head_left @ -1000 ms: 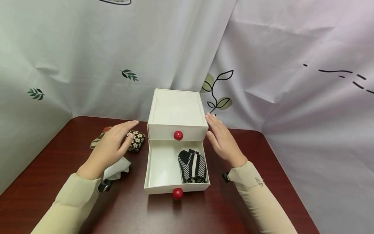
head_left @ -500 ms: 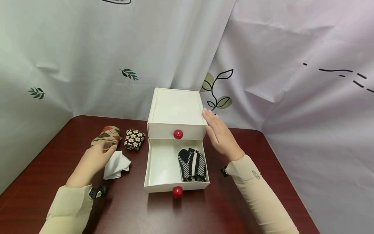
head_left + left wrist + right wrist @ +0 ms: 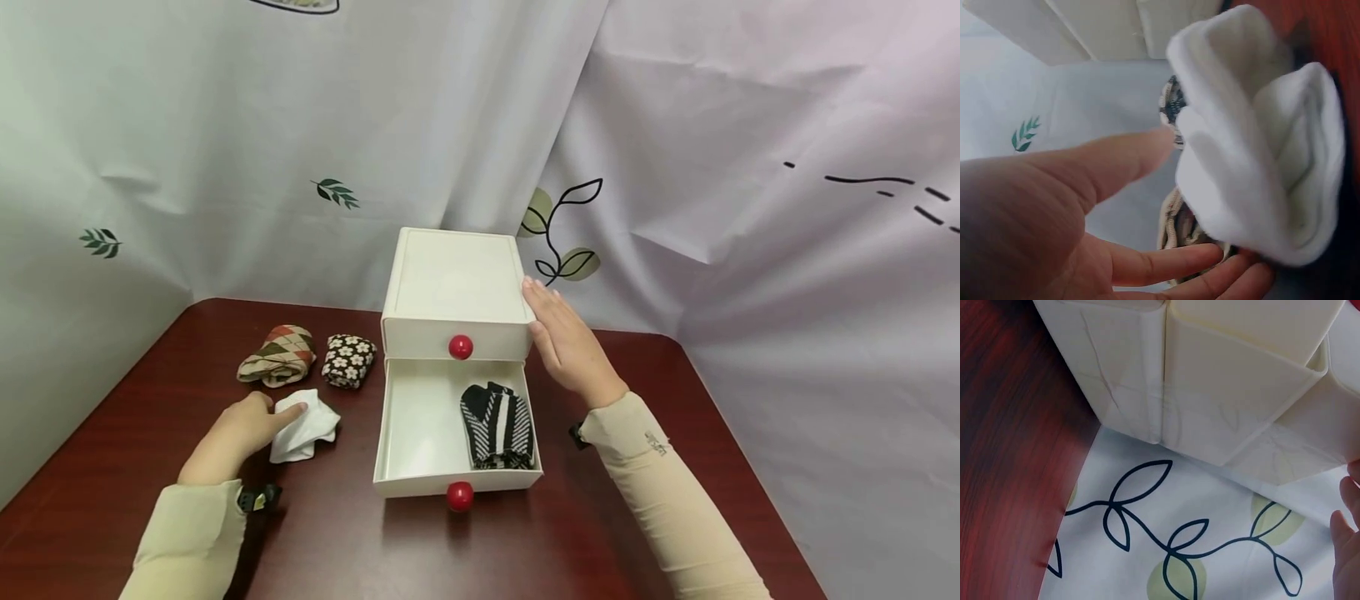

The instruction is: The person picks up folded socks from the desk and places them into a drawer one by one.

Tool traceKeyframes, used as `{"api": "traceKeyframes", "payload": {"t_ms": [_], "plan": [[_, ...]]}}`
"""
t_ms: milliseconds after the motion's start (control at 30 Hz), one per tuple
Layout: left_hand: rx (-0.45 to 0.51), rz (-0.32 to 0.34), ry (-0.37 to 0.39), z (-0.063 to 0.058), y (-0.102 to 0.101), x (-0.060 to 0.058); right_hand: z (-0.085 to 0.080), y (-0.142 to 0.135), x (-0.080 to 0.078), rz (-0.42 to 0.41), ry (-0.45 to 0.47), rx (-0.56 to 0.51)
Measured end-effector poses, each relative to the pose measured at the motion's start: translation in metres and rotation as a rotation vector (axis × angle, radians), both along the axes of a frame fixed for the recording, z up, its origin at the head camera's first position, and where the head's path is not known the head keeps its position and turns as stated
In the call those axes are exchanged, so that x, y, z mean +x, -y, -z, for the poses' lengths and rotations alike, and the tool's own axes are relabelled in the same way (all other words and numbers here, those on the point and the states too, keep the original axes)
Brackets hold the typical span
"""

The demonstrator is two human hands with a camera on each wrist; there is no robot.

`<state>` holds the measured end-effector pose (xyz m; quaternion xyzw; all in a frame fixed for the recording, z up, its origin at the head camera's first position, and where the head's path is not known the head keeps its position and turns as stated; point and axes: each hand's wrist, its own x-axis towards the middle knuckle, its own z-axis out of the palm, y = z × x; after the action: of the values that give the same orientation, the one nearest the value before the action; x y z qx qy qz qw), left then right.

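White folded cloth [image 3: 303, 429]: on the table [image 3: 360, 542], left of the pulled-out drawer [image 3: 420, 425]. My left hand [image 3: 243, 429]: thumb and fingers parted about its edge, no pinch visible. My right hand [image 3: 573, 350]: fingers straight, at the drawer unit's [image 3: 457, 275] right edge. Risks, my judgement: fold unravelling, if I catch one layer; unit shifting, if I push sideways.

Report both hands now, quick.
Left hand: open at the white cloth, no closed grip visible.
Right hand: open, against the drawer unit.
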<state>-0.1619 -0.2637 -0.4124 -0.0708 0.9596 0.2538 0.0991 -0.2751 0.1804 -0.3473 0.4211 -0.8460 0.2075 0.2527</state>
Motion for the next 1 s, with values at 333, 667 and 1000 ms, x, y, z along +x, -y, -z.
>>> {"api": "traceKeyframes", "payload": {"t_ms": [333,667,1000], "plan": [[0.022,0.006,-0.017,0.009,-0.006,-0.006,0.0,0.0,-0.003,-0.011,-0.04,0.009],[0.025,-0.01,-0.033,0.014,-0.009,-0.009,0.001,0.002,-0.004,-0.019,-0.04,0.002],[0.101,-0.001,-0.025,0.018,-0.011,-0.014,0.003,-0.001,-0.007,-0.028,-0.043,-0.017]]}}
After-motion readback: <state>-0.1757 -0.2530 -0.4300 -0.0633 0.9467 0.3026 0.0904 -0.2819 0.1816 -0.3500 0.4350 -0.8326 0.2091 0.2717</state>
